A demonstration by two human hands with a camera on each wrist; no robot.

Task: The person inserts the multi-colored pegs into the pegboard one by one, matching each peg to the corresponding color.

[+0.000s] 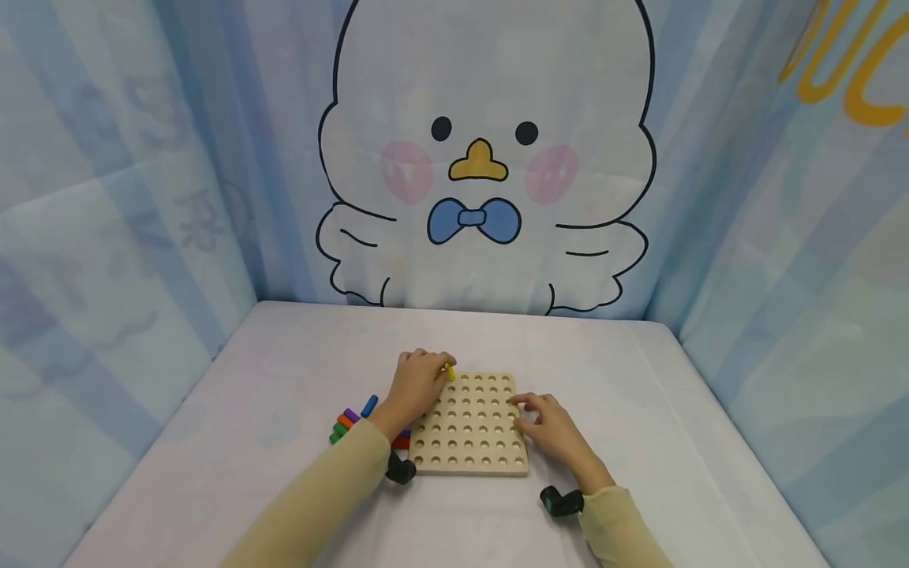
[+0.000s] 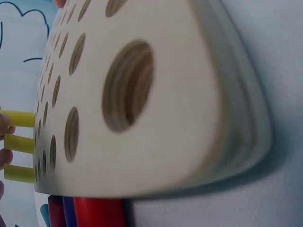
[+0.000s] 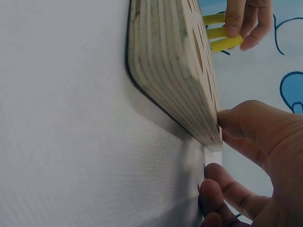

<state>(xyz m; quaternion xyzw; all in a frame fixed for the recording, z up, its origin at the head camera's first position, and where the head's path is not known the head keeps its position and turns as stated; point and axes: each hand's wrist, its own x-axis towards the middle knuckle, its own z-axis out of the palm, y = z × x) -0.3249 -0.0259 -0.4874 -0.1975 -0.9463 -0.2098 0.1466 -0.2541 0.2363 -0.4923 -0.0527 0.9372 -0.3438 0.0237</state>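
A pale wooden pegboard (image 1: 469, 463) with rows of round holes lies flat. At its far left corner my left hand (image 1: 417, 384) pinches a yellow peg (image 1: 450, 371) between thumb and fingers. Three yellow pegs (image 3: 217, 32) show there in both wrist views; the one at the fingertips leans in the right wrist view. My right hand (image 1: 550, 426) is at the board's right edge, its thumb and a finger touching the side and the other fingers loosely bent. The left forearm hides part of the board's left side.
Left of the board lie loose pegs: a blue peg (image 1: 369, 405), an orange peg (image 1: 345, 422), green pegs (image 1: 337, 433) and a red peg (image 1: 401, 443), partly behind the left wrist. A white cloth (image 1: 596, 355) covers the table, with printed curtains around it.
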